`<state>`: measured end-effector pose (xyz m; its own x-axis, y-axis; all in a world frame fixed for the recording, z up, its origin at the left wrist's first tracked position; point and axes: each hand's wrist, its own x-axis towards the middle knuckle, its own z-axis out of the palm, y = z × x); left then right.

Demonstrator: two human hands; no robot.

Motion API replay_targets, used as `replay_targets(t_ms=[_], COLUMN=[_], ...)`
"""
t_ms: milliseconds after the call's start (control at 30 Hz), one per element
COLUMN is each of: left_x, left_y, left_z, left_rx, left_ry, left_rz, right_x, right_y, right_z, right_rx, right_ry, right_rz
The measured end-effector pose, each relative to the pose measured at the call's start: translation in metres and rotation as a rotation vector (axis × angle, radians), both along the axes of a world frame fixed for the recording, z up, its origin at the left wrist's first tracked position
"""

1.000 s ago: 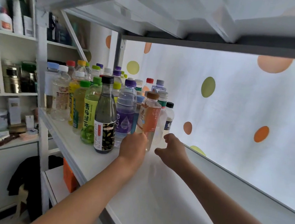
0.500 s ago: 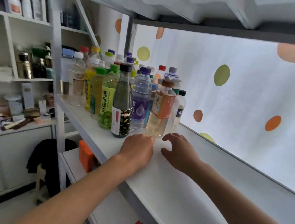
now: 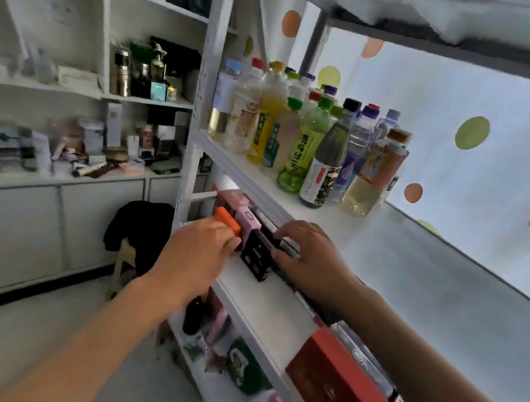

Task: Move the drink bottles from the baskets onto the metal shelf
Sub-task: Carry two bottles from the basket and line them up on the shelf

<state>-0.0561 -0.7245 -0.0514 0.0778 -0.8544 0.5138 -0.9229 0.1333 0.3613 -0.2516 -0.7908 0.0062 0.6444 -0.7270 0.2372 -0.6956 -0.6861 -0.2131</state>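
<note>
The drink bottles (image 3: 312, 146) stand packed in a cluster at the left end of the metal shelf (image 3: 414, 270), against the white upright post; a dark bottle with a black cap (image 3: 328, 155) and a pale orange-labelled bottle with a brown cap (image 3: 375, 173) are at the front of the group. Both hands hang below the shelf's front edge, holding nothing. The left hand (image 3: 198, 256) has its fingers loosely curled, their tips close to an orange box (image 3: 227, 219) on the tier below. The right hand (image 3: 312, 262) has its fingers bent downward over a black box (image 3: 255, 259) and the row of boxes beside it; whether they touch is unclear. A red box (image 3: 344, 388) lies nearer along that lower tier.
</note>
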Motion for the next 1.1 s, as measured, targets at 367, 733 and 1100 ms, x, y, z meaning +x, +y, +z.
replay_targets(t_ms=[367,733,1100], left_x=[0.084,0.11,0.087], left_y=[0.119,0.19,0.209], left_z=[-0.118,-0.292,-0.402], left_rx=[0.023,0.35,0.64], left_ry=[0.256,0.424,0.57], left_rz=[0.247,0.418,0.601], right_x=[0.127,0.181,0.174], right_y=[0.083,0.124,0.109], right_z=[-0.12,-0.292,-0.425], right_rx=[0.105,0.354,0.504], right_ry=[0.107,0.19,0.355], right_rz=[0.243,0.309,0.411])
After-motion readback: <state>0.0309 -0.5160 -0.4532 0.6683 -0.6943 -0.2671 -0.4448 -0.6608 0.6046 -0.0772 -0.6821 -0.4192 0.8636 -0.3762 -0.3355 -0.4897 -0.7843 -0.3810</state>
